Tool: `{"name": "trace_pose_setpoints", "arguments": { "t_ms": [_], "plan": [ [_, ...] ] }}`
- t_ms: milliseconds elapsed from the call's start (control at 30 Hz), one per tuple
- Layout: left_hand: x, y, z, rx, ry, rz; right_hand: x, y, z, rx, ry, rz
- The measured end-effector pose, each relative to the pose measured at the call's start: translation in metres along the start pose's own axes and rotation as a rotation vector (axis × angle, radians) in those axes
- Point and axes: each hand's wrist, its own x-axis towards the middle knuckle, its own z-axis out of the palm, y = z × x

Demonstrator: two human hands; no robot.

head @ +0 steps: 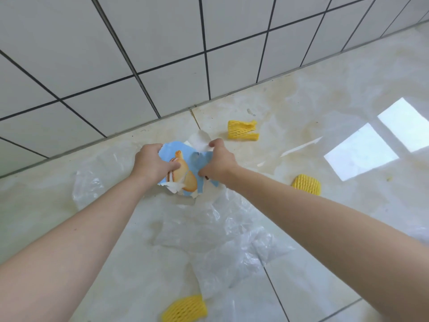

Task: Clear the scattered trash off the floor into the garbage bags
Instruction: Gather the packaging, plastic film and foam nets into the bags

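A torn blue paper wrapper [185, 168] with a printed biscuit picture is held above the floor between both hands. My left hand [154, 163] grips its left edge with curled fingers. My right hand [218, 162] grips its right edge together with a white scrap [199, 139] that sticks up behind. Below them lies a clear plastic garbage bag [227, 240], crumpled flat on the floor. Three yellow foam fruit nets lie scattered: one [242, 130] near the wall, one [306, 184] to the right, one [184, 309] at the bottom.
A white tiled wall [162, 54] rises just beyond the hands. The glossy cream floor [325, 112] reflects a bright window at right. A thin clear strip [301, 146] lies right of the hands.
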Motion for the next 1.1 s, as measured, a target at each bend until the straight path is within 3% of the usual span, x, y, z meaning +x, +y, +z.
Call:
{"name": "trace_pose_setpoints", "arguments": {
  "t_ms": [133, 500, 667, 800, 1100],
  "plan": [
    [-0.007, 0.003, -0.016, -0.257, -0.065, -0.026, -0.003, 0.006, -0.019, 0.208, 0.012, 0.029],
    [-0.036, 0.027, -0.038, -0.781, -0.105, -0.076, -0.049, 0.016, -0.079, 0.431, 0.080, -0.075],
    [-0.060, 0.033, -0.031, -0.861, -0.170, -0.071, -0.082, 0.031, -0.108, 0.590, 0.065, -0.054],
    [-0.088, 0.039, -0.020, -0.873, -0.231, -0.079, -0.118, 0.045, -0.127, 0.481, 0.160, 0.001],
    [-0.167, 0.045, 0.012, -0.840, -0.371, -0.090, -0.202, 0.115, -0.157, 0.403, 0.177, 0.112]
  ]
}}
